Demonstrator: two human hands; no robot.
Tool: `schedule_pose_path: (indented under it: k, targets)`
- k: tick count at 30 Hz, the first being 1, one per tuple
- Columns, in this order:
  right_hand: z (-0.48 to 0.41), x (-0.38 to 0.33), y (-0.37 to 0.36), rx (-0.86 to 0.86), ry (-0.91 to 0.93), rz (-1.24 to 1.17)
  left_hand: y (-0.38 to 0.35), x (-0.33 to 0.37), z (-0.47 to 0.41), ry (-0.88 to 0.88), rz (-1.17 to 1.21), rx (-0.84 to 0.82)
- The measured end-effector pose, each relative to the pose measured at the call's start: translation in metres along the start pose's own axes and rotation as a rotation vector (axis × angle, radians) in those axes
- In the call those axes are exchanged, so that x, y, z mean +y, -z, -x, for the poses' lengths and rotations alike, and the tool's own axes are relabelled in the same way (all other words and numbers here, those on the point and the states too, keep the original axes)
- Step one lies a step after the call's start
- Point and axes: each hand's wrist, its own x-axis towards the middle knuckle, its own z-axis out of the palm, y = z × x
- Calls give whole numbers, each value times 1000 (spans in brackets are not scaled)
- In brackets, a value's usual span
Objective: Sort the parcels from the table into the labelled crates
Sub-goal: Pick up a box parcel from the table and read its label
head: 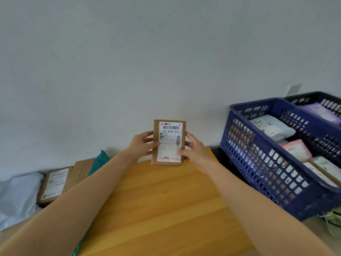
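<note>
A: What takes up the most space?
B: A wooden table [166,209], with a blue crate [258,163] of parcels at its right.
A: And the hands?
B: A small brown box [168,143] is upright above the table's far edge, label facing the camera. The left hand [142,145] and right hand [193,150] grip its sides.

Parcel [168,143] over the counter's [162,209] far edge between left hand [142,145] and right hand [193,150]; box [55,183] at left, crate [258,163] at right, second crate [313,97] behind it, bags [273,126] inside.
</note>
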Motion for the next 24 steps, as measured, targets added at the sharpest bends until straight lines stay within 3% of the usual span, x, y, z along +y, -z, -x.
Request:
schedule_pose_path:
  k: [24]
  targets:
    - [252, 11, 283, 270, 176, 54, -337, 55, 142, -202, -126, -74]
